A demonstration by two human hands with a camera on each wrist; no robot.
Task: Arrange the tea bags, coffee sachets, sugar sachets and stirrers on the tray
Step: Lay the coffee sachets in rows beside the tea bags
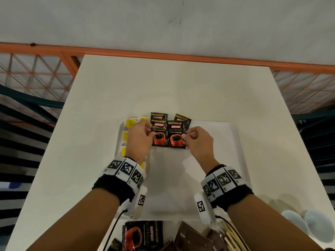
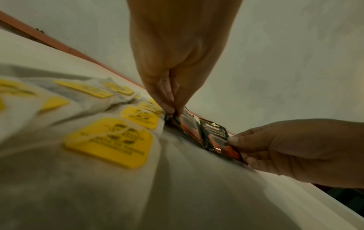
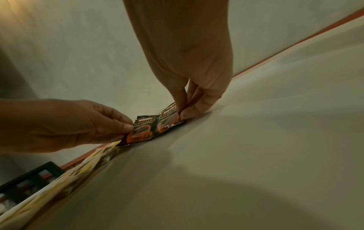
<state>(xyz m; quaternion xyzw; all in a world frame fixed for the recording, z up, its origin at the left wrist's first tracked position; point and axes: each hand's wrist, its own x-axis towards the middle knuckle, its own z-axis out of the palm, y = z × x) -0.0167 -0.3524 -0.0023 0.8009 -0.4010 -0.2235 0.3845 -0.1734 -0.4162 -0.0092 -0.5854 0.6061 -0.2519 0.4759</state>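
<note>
From my remote station I see a white desk (image 1: 174,84) that carries a white tray (image 1: 233,142) at its middle, with a pale wall (image 1: 163,19) and an orange rail (image 1: 181,56) beyond its far edge. Tea bags (image 1: 130,123) with yellow tags lie in a column along the tray's left side, partly hidden under my left wrist. Four black coffee sachets sit at the tray's far edge, two behind and two in front: the left front sachet (image 1: 159,133) and the right front sachet (image 1: 176,134) lie side by side with their edges touching, and the back pair (image 1: 159,116) projects over the far rim. My left hand (image 1: 139,140) pinches the left edge of the left front sachet between thumb and fingertips; my right hand (image 1: 197,142) pinches the right edge of the right front sachet in the same way. On the desk's near edge lie another coffee sachet (image 1: 141,234), brown sachets (image 1: 192,240) and wooden stirrers (image 1: 230,236), just beside one another. Pale round objects (image 1: 308,223) sit at the near right corner; I cannot tell what they are.
</note>
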